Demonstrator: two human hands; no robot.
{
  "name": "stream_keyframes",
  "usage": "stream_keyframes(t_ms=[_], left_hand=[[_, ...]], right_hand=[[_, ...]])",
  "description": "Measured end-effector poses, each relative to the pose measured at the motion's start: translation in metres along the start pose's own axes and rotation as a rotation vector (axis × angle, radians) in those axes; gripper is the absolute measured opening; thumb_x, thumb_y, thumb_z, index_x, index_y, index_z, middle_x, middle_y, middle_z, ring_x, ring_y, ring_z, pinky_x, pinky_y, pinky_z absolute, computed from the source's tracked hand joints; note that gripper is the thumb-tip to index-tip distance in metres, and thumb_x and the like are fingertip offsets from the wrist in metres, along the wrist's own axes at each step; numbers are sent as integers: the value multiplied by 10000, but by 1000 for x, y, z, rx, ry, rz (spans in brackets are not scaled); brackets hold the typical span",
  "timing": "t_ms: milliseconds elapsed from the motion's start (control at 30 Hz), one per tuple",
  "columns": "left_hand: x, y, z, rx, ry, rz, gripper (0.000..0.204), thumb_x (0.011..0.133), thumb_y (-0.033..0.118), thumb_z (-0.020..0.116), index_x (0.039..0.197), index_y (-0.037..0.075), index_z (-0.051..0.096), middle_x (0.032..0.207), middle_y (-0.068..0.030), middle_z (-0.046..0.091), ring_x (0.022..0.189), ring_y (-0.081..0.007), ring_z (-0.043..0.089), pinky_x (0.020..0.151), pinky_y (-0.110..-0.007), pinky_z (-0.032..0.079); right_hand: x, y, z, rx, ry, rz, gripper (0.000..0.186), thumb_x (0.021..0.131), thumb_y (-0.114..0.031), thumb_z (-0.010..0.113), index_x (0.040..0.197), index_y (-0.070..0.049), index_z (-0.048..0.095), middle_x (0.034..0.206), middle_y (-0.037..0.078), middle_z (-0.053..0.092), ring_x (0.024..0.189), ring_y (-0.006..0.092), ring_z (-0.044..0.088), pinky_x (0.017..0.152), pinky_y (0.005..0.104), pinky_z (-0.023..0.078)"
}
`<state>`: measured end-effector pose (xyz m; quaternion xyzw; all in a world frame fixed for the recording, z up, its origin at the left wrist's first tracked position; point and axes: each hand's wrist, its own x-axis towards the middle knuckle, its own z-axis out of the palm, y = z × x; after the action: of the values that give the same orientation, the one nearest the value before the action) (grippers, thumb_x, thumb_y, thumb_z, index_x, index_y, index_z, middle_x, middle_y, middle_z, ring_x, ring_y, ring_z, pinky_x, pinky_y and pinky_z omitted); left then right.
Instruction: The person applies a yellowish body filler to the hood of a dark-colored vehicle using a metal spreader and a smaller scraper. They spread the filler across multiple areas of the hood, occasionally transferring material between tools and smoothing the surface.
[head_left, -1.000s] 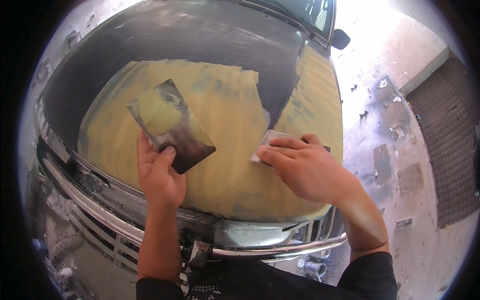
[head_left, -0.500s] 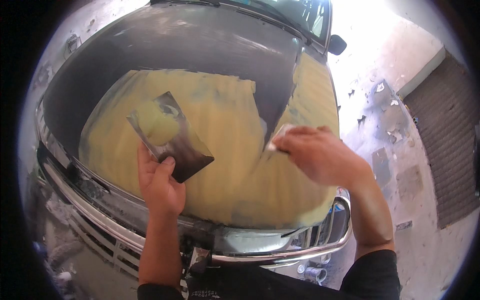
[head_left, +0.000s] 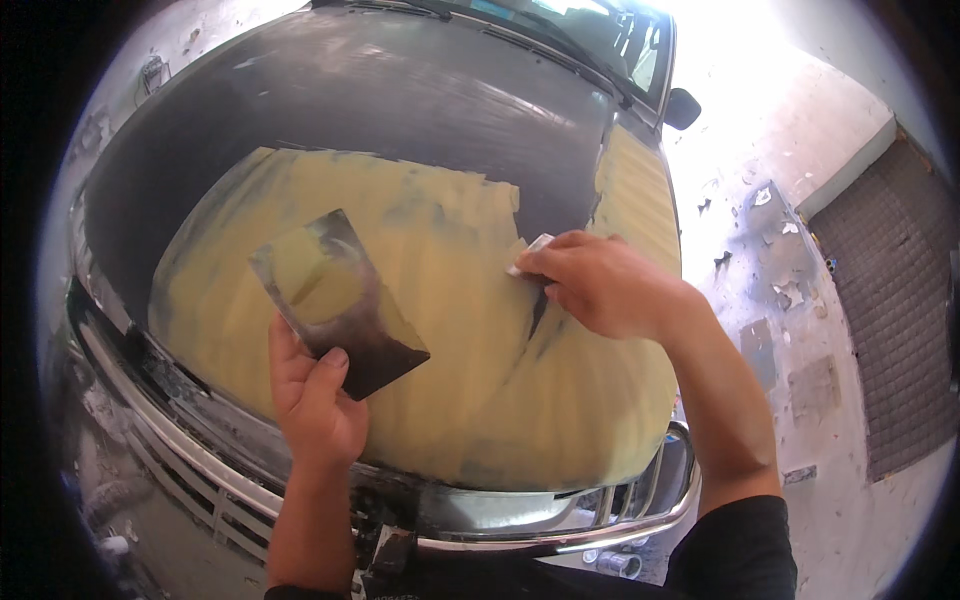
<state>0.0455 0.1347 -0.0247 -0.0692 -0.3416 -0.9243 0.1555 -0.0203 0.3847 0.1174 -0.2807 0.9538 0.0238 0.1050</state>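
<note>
Head view, looking down on the hood (head_left: 330, 110) of a car. The left hand (head_left: 315, 400) is closed on the near corner of a dark flat board (head_left: 340, 300), thumb on top and fingers beneath; the board is held tilted over the near left part of the hood and carries a smear of yellow filler (head_left: 310, 275) on its far half. The right hand (head_left: 600, 285) is curled around a small pale spreader (head_left: 530, 255), whose edge meets the hood at the right border of the coated area.

The yellow coat (head_left: 450, 330) covers the near half of the hood, from the left side across to the right fender edge; the far half is bare dark metal. A dark streak (head_left: 535, 325) of uncoated surface runs down just below the right hand.

Change over the last second — the right hand has travelled from the near right of the coat toward the far edge, and now sits where yellow gives way to dark metal. The board has stayed in nearly the same place, with the left hand's grip unchanged. Judged from this, the spreading has reached the boundary of the coat, and the streak beneath the hand remains to be covered.

Beyond the hood lie the windshield (head_left: 560, 25) and a side mirror (head_left: 682, 107); at right, a paint-spotted floor (head_left: 800, 290).
</note>
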Motion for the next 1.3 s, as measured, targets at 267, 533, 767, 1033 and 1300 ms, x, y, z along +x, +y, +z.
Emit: stream_keyframes(t_ms=[267,533,767,1033,1300], left_hand=[[2,-1,-3,-43,-63,-13,606,823,-92,429,1407,3,300,1346,-141,455,1234,-246,460,1065,-383,344],[3,2,5,-80,-114,-97,515,869,-83,416,1365,22,326,1289,-135,498,1175,-208,504,1025,-366,384],[-3,6,4,2,-129,-134,460,903,-63,414,1346,32,334,1205,-129,560,1103,-166,547,967,-317,427],[-5,7,0,170,-74,-29,510,889,-61,426,1380,4,307,1244,-139,537,1132,-190,536,981,-337,422],[7,12,-5,-59,50,45,541,852,-78,420,1379,5,326,1274,-134,513,1154,-216,527,1013,-362,397]], right_hand=[[-33,4,11,-23,74,-60,397,849,-72,575,1244,-91,537,1262,59,575,1225,258,483,980,420,387],[-14,-61,5,-19,563,-237,441,849,-103,552,1288,-90,509,1320,57,546,1267,261,451,955,427,363],[15,-111,15,-160,621,-357,421,820,-113,568,1240,-114,556,1314,12,554,1263,208,450,923,495,365],[12,-96,23,-173,525,-389,366,846,-142,552,1211,-127,572,1294,14,566,1250,205,471,915,486,372],[24,22,-30,29,305,-50,354,898,-154,516,1242,-73,528,1180,139,603,1110,339,537,903,442,428]])
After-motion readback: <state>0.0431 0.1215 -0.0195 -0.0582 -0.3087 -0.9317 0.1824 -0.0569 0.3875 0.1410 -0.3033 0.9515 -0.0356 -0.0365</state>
